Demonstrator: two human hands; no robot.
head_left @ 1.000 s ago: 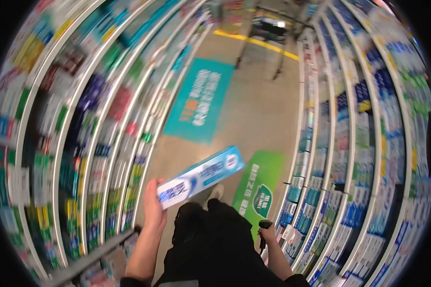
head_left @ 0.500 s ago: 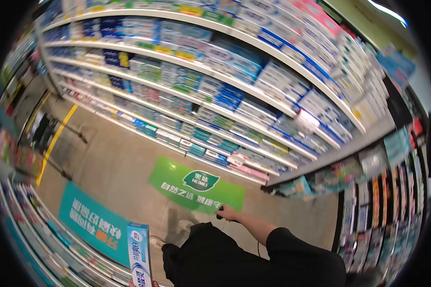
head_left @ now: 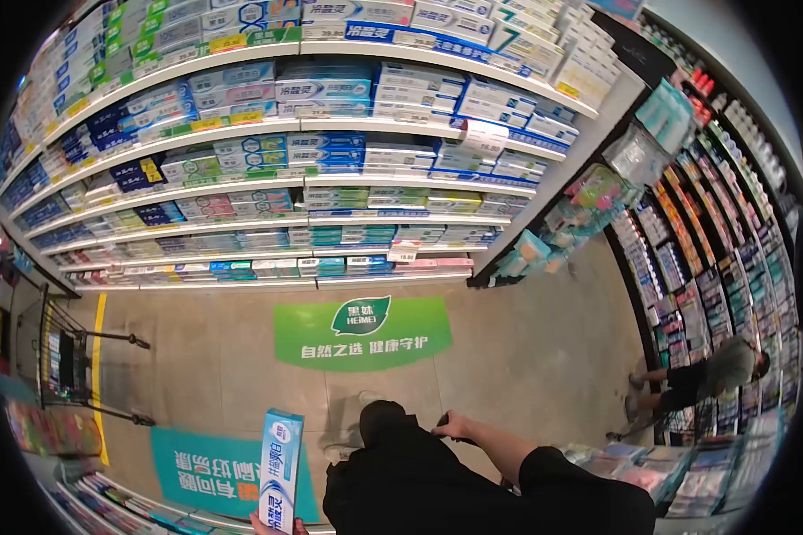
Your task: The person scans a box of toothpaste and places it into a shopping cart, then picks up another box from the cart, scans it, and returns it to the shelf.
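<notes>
My left hand (head_left: 260,524) is at the bottom edge, mostly out of view, with fingertips on both sides of a long blue-and-white toothpaste box (head_left: 281,468). The box is upright in view, its printed front facing me. My right hand (head_left: 458,426) is beside my dark clothing, its fingers closed around a small dark object (head_left: 442,423) whose kind I cannot make out. Ahead stand shelves (head_left: 277,125) packed with rows of boxed toothpaste, well apart from both hands.
A green floor sticker (head_left: 363,348) lies in front of the shelves, and a teal one (head_left: 187,464) is lower left. A black cart (head_left: 62,357) stands at the left by a yellow floor line (head_left: 99,357). On the right, a person (head_left: 714,374) is beside another stocked shelf.
My view has turned, so the shelves now look level and more of the right aisle shows, including the person there. The toothpaste box has stayed in my left hand.
</notes>
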